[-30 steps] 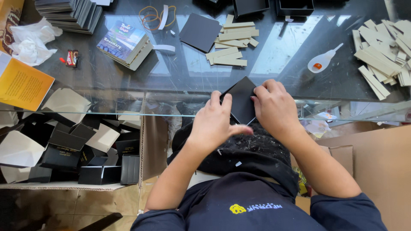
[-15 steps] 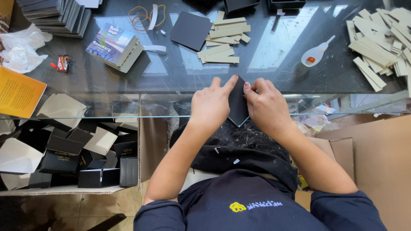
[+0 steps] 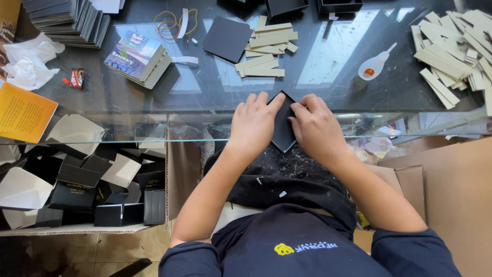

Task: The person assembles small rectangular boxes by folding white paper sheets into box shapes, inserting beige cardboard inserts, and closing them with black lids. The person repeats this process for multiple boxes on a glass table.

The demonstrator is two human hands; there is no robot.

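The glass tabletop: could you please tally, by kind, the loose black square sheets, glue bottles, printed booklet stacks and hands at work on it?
Black square sheets: 2, one lying flat and one pressed between the hands
Glue bottles: 1
Printed booklet stacks: 1
Hands: 2, left hand and right hand
Total: 6

Glass table (image 3: 205, 97) (card strips (image 3: 264, 51), glue bottle (image 3: 375, 64))

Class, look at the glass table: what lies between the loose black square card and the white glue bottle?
In the head view, a small pile of tan cardboard strips lies between the black square card and the glue bottle.
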